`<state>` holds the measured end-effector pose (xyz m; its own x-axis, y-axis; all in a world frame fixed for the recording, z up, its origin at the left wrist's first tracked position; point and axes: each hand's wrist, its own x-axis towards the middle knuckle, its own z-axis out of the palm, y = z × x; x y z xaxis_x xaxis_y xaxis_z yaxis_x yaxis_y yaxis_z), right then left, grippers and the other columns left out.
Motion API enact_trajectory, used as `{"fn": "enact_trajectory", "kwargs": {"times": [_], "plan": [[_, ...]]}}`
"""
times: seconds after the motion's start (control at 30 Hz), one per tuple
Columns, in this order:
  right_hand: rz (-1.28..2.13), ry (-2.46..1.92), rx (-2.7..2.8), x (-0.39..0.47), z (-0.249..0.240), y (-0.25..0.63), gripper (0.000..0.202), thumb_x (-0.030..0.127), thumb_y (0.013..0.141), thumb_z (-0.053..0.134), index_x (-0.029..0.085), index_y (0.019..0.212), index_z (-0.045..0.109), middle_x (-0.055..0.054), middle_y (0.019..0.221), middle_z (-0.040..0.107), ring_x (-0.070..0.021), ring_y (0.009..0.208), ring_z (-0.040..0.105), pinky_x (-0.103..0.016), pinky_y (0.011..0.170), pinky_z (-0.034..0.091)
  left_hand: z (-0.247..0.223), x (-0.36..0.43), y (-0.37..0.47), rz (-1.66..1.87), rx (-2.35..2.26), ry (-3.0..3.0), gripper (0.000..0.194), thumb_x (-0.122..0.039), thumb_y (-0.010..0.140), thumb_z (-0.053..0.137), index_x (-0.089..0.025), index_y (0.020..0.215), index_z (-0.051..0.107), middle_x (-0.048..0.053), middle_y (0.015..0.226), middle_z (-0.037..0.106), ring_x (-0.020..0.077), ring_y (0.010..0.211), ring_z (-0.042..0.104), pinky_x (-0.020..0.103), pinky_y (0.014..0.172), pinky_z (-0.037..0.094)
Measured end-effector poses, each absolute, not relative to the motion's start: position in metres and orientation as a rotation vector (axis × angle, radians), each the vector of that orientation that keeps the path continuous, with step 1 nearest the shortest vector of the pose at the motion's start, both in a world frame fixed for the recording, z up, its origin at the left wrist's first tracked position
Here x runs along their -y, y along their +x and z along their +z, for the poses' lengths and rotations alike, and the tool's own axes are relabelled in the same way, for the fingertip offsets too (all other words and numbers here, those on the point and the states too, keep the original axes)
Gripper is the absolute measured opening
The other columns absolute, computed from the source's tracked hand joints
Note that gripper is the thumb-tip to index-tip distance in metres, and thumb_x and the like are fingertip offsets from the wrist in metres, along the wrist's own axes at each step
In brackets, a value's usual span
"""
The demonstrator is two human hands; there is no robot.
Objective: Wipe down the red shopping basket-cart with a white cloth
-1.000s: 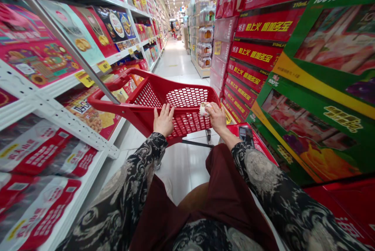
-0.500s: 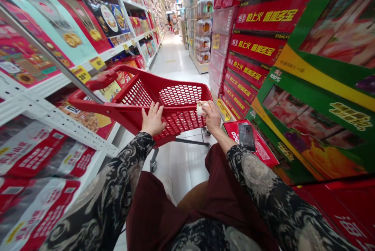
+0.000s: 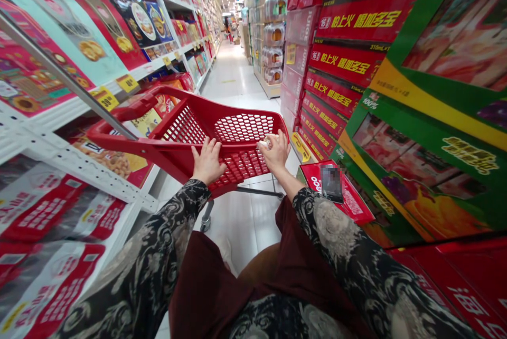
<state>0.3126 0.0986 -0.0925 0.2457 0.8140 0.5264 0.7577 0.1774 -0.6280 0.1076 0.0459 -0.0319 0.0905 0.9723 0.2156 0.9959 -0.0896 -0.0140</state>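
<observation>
A red plastic shopping cart (image 3: 241, 128) with perforated walls stands sideways in front of my knees, its handle end to the left. My left hand (image 3: 209, 161) grips the cart's near rim, fingers hooked over the edge and thumb against the outer wall. At the right end of the same rim, my right hand (image 3: 275, 150) is closed round a crumpled white tissue (image 3: 264, 143), pressed against the rim. Most of the tissue is hidden by my fingers. The visible part of the basket's inside shows no goods.
Shelves (image 3: 138, 77) of boxed snacks line the left side. Stacked red drink cartons (image 3: 348, 59) and green juice boxes (image 3: 428, 170) rise close on my right. A phone (image 3: 331, 183) lies on a red box (image 3: 358, 209) beside my right forearm. A tiled aisle (image 3: 232, 69) runs ahead.
My right hand has shifted slightly left along the rim and turned, covering more of the tissue. My left hand has stayed on the rim.
</observation>
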Motion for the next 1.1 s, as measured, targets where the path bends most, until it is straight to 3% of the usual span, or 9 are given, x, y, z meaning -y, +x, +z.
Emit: {"fn": "enact_trajectory", "kwargs": {"times": [0.1, 0.17, 0.27, 0.43, 0.57, 0.73, 0.97, 1.1], "plan": [[0.081, -1.552, 1.442, -0.103, -0.092, 0.31, 0.027, 0.046, 0.082, 0.054, 0.02, 0.081, 0.06, -0.012, 0.139, 0.043, -0.0312, 0.125, 0.037, -0.054, 0.102, 0.027, -0.034, -0.048, 0.108, -0.246, 2.002, -2.197, 0.064, -0.028, 0.073, 0.047, -0.014, 0.135, 0.037, 0.013, 0.149, 0.03, 0.0293, 0.142, 0.014, 0.063, 0.111, 0.008], [0.055, -1.53, 1.461, -0.103, -0.095, 0.312, 0.022, 0.041, 0.084, 0.053, 0.02, 0.08, 0.059, -0.012, 0.134, 0.048, -0.0286, 0.122, 0.041, -0.052, 0.102, 0.029, -0.035, -0.049, 0.109, -0.249, 1.996, -2.197, 0.064, -0.028, 0.073, 0.047, -0.014, 0.135, 0.037, 0.012, 0.149, 0.03, 0.0285, 0.142, 0.014, 0.063, 0.111, 0.008], [0.019, -1.496, 1.536, -0.1, -0.101, 0.323, 0.016, 0.025, 0.085, 0.046, 0.019, 0.089, 0.06, -0.011, 0.127, 0.054, -0.0245, 0.12, 0.044, -0.046, 0.102, 0.033, -0.035, -0.05, 0.108, -0.256, 1.988, -2.197, 0.063, -0.028, 0.074, 0.047, -0.014, 0.135, 0.037, 0.012, 0.149, 0.031, 0.0283, 0.142, 0.014, 0.063, 0.111, 0.008], [-0.019, -1.437, 1.629, -0.102, -0.109, 0.353, 0.051, 0.004, 0.077, 0.035, 0.013, 0.125, 0.05, -0.01, 0.133, 0.052, -0.0178, 0.125, 0.043, -0.036, 0.105, 0.035, -0.035, -0.049, 0.107, -0.264, 1.97, -2.214, 0.064, -0.028, 0.074, 0.047, -0.013, 0.135, 0.037, 0.013, 0.149, 0.031, 0.0289, 0.142, 0.014, 0.063, 0.111, 0.007], [-0.085, -1.418, 1.718, -0.102, -0.117, 0.371, 0.059, 0.003, 0.079, 0.033, 0.019, 0.135, 0.043, -0.006, 0.141, 0.046, -0.0183, 0.134, 0.035, -0.043, 0.11, 0.03, -0.035, -0.047, 0.109, -0.271, 1.976, -2.195, 0.064, -0.028, 0.074, 0.047, -0.014, 0.135, 0.037, 0.013, 0.149, 0.03, 0.029, 0.142, 0.015, 0.063, 0.111, 0.008], [-0.139, -1.314, 1.808, -0.093, -0.131, 0.373, 0.048, 0.006, 0.085, 0.033, 0.021, 0.125, 0.057, -0.006, 0.139, 0.047, -0.0192, 0.138, 0.028, -0.046, 0.111, 0.03, -0.033, -0.045, 0.111, -0.232, 1.977, -2.194, 0.066, -0.028, 0.073, 0.048, -0.013, 0.137, 0.036, 0.012, 0.15, 0.028, 0.0281, 0.142, 0.014, 0.062, 0.111, 0.008], [-0.169, -1.202, 1.891, -0.075, -0.147, 0.371, 0.046, 0.005, 0.087, 0.032, 0.019, 0.122, 0.059, -0.007, 0.136, 0.051, -0.0189, 0.138, 0.029, -0.044, 0.111, 0.032, -0.043, -0.037, 0.117, -0.199, 1.89, -2.157, 0.072, -0.023, 0.074, 0.046, -0.014, 0.143, 0.028, 0.012, 0.154, 0.017, 0.0275, 0.143, 0.01, 0.06, 0.112, 0.006], [-0.133, -1.274, 2.018, -0.063, -0.175, 0.372, 0.047, 0.002, 0.084, 0.037, 0.02, 0.12, 0.06, -0.008, 0.132, 0.055, -0.0225, 0.135, 0.035, -0.05, 0.108, 0.035, -0.062, -0.025, 0.139, -0.185, 1.738, -2.274, 0.071, -0.016, 0.074, 0.043, -0.014, 0.143, 0.026, 0.01, 0.154, 0.015, 0.0252, 0.143, 0.009, 0.057, 0.113, 0.005]]}}
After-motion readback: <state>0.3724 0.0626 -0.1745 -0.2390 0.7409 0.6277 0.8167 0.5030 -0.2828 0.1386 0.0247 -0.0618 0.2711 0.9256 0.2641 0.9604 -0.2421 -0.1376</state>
